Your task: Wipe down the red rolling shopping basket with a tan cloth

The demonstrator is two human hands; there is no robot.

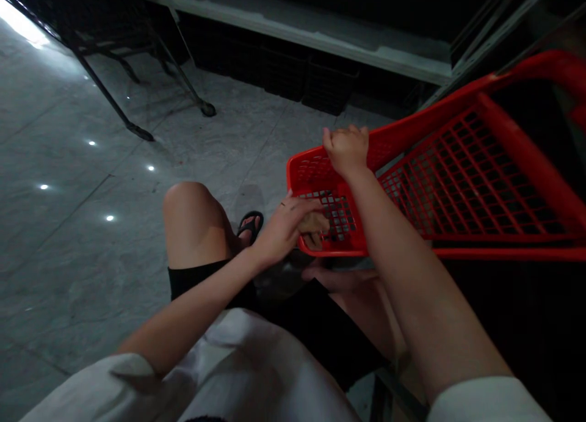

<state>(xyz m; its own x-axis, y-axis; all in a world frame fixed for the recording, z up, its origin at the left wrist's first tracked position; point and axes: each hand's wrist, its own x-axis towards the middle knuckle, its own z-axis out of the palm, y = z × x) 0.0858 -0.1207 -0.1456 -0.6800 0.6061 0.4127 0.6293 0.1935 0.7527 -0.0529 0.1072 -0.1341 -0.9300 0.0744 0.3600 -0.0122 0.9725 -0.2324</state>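
A red plastic shopping basket (pixel 403 138) with lattice sides lies tilted in front of me, stretching off to the right. Fingers of my right hand (pixel 347 150) are wrapped over its upper rim. At the basket's near left end, my left hand (pixel 290 220) is closed on a crumpled brown cloth (pixel 315 226), which rests against the inside by the bottom lattice. My left fingertips are partly hidden by the cloth and the dim light.
A pale metal shelf (pixel 297 34) runs across the back, with dark crates (pixel 327 83) beneath it. At upper left stands a dark metal frame on legs (pixel 103 95). My knee (pixel 190 211) and sandalled foot (pixel 250 225) are left of the basket, on grey floor tiles (pixel 82 245).
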